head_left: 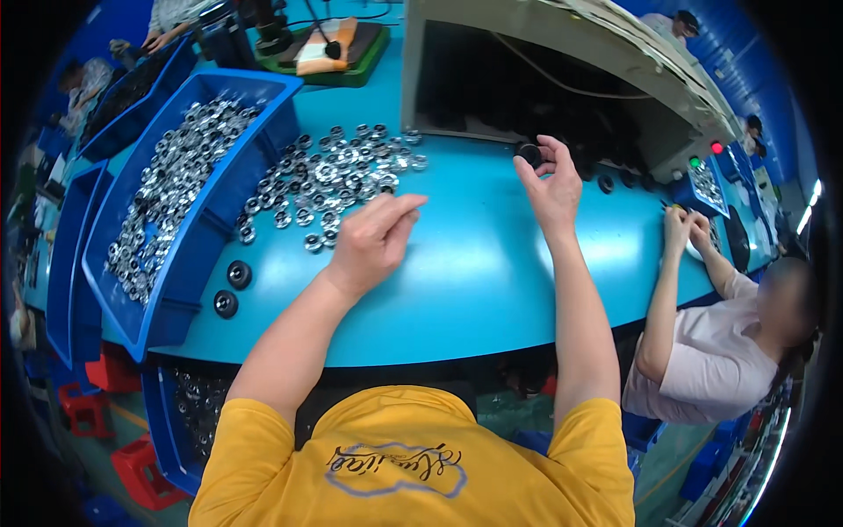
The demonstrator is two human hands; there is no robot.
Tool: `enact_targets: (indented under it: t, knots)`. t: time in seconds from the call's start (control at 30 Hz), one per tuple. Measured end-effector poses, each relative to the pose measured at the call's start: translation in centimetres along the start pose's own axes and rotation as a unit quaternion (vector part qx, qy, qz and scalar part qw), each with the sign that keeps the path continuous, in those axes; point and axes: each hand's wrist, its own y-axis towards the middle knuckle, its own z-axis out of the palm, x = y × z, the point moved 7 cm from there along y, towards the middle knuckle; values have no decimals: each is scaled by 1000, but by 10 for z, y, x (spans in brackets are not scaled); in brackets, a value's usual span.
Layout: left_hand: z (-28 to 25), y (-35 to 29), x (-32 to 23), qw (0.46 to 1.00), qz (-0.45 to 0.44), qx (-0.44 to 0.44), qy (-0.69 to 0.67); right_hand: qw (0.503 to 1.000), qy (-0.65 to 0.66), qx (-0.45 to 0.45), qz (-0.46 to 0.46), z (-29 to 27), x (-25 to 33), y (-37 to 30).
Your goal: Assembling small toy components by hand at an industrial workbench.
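My right hand is raised over the far side of the blue table, pinching a small black wheel-like ring between thumb and fingers. My left hand hovers nearer the middle, thumb and fingers pressed together; whether anything is between them is hidden. Just beyond it spreads a loose pile of shiny round metal parts, several with dark centres. Two black wheels, one of them a black wheel with a metal hub, lie on the table left of my left forearm.
A large blue bin full of the same metal parts stands at the left. A grey-framed machine housing with a dark opening fills the back, and black round parts lie along it. At the right a co-worker handles something at the table.
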Motion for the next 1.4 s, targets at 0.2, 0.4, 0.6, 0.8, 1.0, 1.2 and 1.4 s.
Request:
enact_targets:
  t: [0.2,0.4,0.6,0.8,1.0,1.2,1.4]
  knots:
    - [10,-8,48,927,-267,-23,-260,975,132,148,-106,53,117,-39]
    - [1,-11,65,847,-375,33,-376,959,183,197,-94,89,137,-57]
    - [11,-16,78,815,-373,39,-442,880,422,200,90,113,81,-52]
    - [15,-18,75,813,-374,63,-442,976,3,161,-145,109,64,-44]
    - [13,-20,75,807,-381,56,-447,957,-89,188,-201,127,74,-55]
    - [15,-16,67,803,-387,49,-452,971,-65,175,-149,124,56,-49]
    - [16,-20,72,790,-393,63,-467,961,150,217,89,125,37,-43]
